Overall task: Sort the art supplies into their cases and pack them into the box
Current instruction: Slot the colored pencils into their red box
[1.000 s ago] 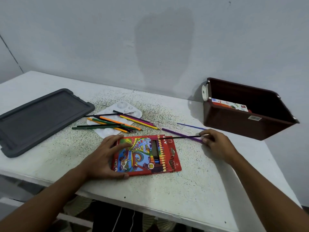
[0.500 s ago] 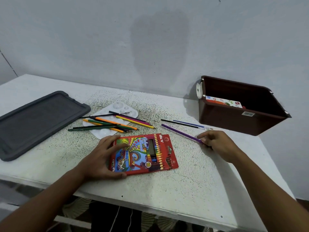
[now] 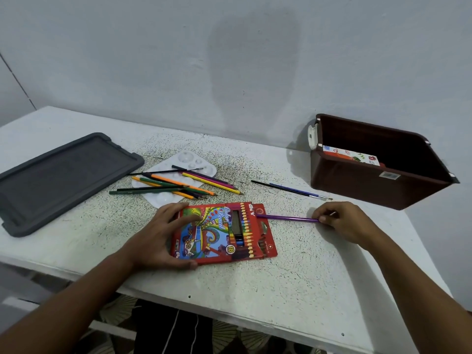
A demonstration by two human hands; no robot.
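Observation:
A red colour pencil case point(image 3: 224, 232) lies flat near the table's front edge. My left hand point(image 3: 163, 238) grips its left end, thumb on the cover. My right hand point(image 3: 342, 222) pinches the back end of a purple pencil point(image 3: 288, 218), whose tip touches the case's open right top corner. Several loose colour pencils point(image 3: 178, 186) lie across a white paint palette point(image 3: 176, 175) behind the case. Two thin paintbrushes point(image 3: 291, 189) lie on the table to the right of them. The brown box point(image 3: 378, 162) stands at the back right.
A grey lid point(image 3: 58, 180) lies flat at the left of the white table point(image 3: 293, 290). A printed carton point(image 3: 350, 155) stands inside the brown box. The grey wall runs right behind the table. The table's front edge is close to my arms.
My right hand has swung the purple pencil round and brought its tip to the case's open end. The black paintbrush now lies by the blue one. My left hand stays on the case.

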